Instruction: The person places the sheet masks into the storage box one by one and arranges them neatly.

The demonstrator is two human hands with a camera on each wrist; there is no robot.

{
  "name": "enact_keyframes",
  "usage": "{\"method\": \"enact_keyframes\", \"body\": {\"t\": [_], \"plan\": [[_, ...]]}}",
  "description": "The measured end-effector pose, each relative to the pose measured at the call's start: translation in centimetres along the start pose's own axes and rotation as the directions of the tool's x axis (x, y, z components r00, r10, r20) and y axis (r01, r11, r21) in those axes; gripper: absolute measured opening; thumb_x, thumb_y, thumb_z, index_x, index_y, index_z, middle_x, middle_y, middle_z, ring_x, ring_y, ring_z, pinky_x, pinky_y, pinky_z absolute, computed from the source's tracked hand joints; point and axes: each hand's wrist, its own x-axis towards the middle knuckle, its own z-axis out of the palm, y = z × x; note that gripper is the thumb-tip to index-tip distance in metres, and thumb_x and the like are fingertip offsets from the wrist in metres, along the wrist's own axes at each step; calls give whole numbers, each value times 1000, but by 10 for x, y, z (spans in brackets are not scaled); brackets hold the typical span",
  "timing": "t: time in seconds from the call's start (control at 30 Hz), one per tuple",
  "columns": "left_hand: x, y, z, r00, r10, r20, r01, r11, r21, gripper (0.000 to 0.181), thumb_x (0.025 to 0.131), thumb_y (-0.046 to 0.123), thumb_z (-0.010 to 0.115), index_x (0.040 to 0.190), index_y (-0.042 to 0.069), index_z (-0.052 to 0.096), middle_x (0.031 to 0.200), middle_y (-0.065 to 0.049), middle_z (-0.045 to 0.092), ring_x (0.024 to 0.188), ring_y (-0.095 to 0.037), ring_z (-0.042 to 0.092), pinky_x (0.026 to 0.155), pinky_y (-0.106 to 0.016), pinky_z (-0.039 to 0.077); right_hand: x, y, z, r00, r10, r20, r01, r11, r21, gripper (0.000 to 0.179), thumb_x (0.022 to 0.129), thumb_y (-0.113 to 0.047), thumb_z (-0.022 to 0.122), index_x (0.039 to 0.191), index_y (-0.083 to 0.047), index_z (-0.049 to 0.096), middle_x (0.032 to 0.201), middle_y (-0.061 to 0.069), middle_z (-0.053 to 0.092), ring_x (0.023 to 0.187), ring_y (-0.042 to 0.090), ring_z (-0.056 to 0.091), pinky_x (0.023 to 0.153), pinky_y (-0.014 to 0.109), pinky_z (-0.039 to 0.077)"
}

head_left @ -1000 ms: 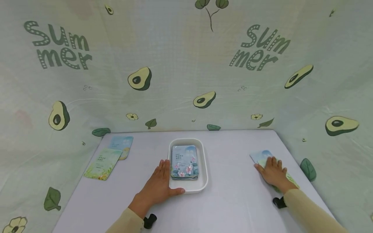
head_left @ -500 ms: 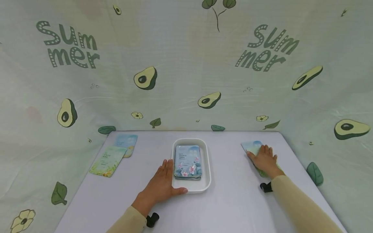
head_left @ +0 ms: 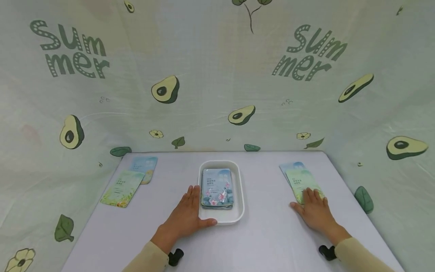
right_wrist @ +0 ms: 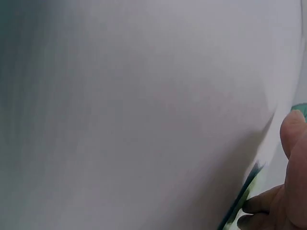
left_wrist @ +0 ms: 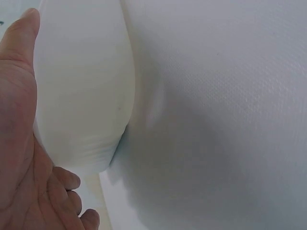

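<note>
In the head view, my left hand (head_left: 183, 215) rests against the left side and near corner of a white tray (head_left: 242, 204), its fingers straight and the thumb along the front rim. The left wrist view shows the thumb and fingers beside the tray's outer wall (left_wrist: 86, 81). Inside the tray lies a stack of flat blue printed packets (head_left: 217, 187) with pink flowers on top. At right, my right hand (head_left: 316, 211) lays its extended fingers on the lower end of a green packet (head_left: 300, 181). That packet partly covers a blue packet (head_left: 285, 168).
On the table's left side, another green packet (head_left: 123, 189) overlaps a blue packet (head_left: 144, 164). Black wrist-camera pieces (head_left: 176, 257) show under both wrists. A printed cloth (head_left: 204, 75) hangs behind the white table (head_left: 265, 241).
The right-hand green and blue packets have shifted left and slightly away from me. My right hand has drawn back toward me, uncovering more of the green packet. My left hand stays at the tray.
</note>
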Motion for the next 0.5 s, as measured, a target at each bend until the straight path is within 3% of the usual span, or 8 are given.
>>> {"method": "enact_keyframes", "body": {"t": [0.23,0.5], "plan": [[-1,1,-1,1000,-8,8,8,1000,1,140,79,86,68,168,-1,3,176,-21,11,165,-37,5,132,-53,20,1,-36,8,998,-64,7,64,998,21,89,108,-54,54,152,20,34,160,44,29,150,64,21,116,82,16],[-2,2,-1,1000,-6,10,6,1000,14,140,79,87,66,168,-1,2,177,-20,10,165,-36,4,132,-53,20,10,-61,17,987,-160,9,159,987,30,84,108,-52,55,154,16,38,162,38,34,152,58,26,119,78,21]]}}
